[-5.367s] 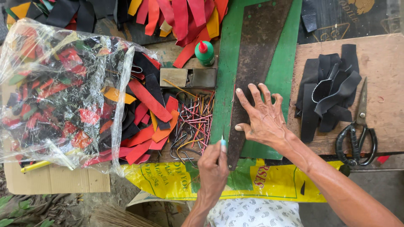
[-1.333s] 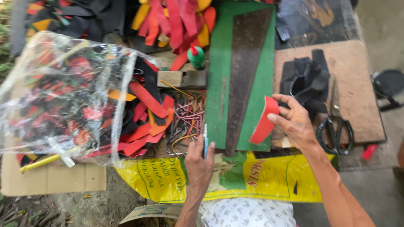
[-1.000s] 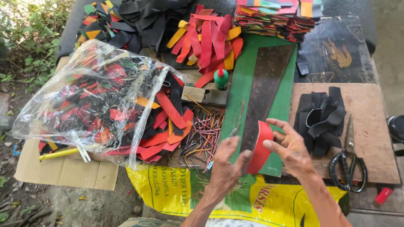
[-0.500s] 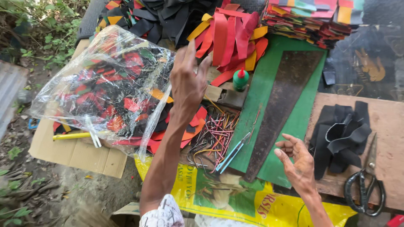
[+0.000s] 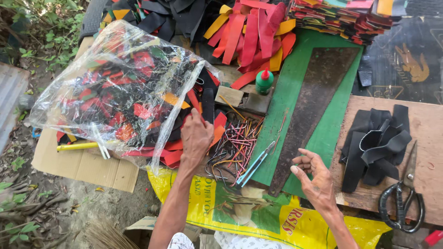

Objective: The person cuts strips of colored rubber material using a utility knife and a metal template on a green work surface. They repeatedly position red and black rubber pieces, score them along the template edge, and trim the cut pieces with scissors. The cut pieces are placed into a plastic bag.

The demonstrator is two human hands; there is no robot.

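Fingers of the left hand press down, held together, on the red and black strips that spill from the mouth of the clear plastic bag; whether they pinch a strip cannot be told, since the back of the hand hides them. The strips lie directly under that hand, with more of them packed inside the bag to its left. Just to the right of the hand sits a tangle of coloured wire pieces, and beside that a pair of pliers with light blue handles rests on the edge of the green mat.

The right hand hovers above the lower corner of the mat, palm up, its fingers loosely curled and apart, holding nothing and touching nothing. A long dark saw blade lies slantwise on the mat just beside it.

Below both hands spreads a yellow printed sack with green and red lettering. A flattened brown cardboard sheet lies under the bag. A small green bottle with a red cap stands at the top of the mat. Black scissors and folded black strips rest on the wooden board at the right.
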